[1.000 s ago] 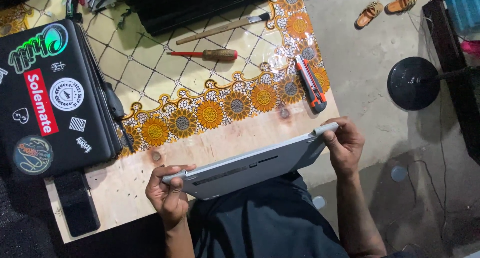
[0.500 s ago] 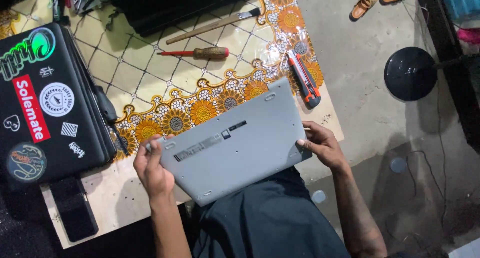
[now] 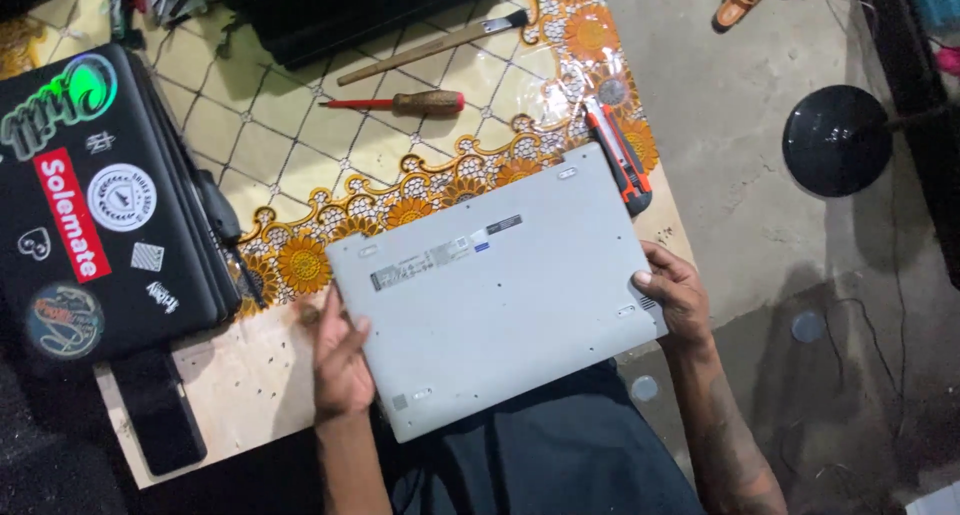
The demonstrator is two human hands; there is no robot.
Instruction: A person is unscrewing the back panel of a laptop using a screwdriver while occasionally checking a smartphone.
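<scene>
tabletop: both hands gripping upturned laptop

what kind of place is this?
Probably an informal laptop repair bench: a grey laptop lies underside up between both hands, with a screwdriver, a hammer and a stickered black laptop nearby.

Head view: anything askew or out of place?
The grey laptop lies underside up and skewed to the table edge, its near corner hanging past it over the lap. The left hand and right hand grip its two ends. Nothing looks spilled or broken.
</scene>
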